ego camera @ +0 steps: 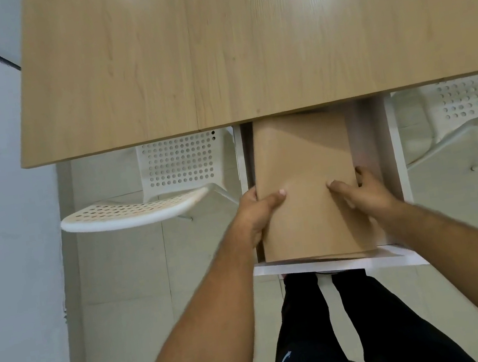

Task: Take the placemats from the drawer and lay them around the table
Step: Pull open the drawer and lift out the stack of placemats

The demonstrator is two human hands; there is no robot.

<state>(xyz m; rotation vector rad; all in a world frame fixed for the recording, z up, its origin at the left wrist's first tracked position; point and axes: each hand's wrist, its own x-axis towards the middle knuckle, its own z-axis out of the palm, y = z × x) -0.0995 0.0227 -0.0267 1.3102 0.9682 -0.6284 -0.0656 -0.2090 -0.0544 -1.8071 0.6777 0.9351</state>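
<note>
Head view: looking straight down at the near edge of a pale wood-grain worktop (179, 49), which fills the frame from 9 through 12 to 3 o'clock.
Drawer: a white, shallow drawer (398, 155) stands pulled out from under that edge, its front panel at 6 o'clock, close to the person's black trouser legs (334, 337).
Placemats: the tan, thin rectangular placemats (302, 155) lie lengthwise inside the drawer. The far end is tucked beneath the worktop at 12 o'clock, and the near end shows more than one layer – likely a stack.
Left hand: the left hand (255, 212) grips the 9 o'clock edge, thumb flat on top and fingers curled underneath.
Right hand: the right hand (367, 191) mirrors it on the 3 o'clock edge, thumb on top, fingers wrapped round the side.
Why held so: a pinch on both long edges probably keeps the loose sheets together and level, so they can slide out toward 6 o'clock without fanning.
Chairs: one white perforated plastic chair (142, 210) sits at 9 o'clock of the drawer, another (469, 103) at 3 o'clock, both pushed toward the worktop.
Step in hand: judged to be the lift-out – nothing is laid on the worktop yet.
Risk: the hidden far end may catch under the worktop edge.
</note>
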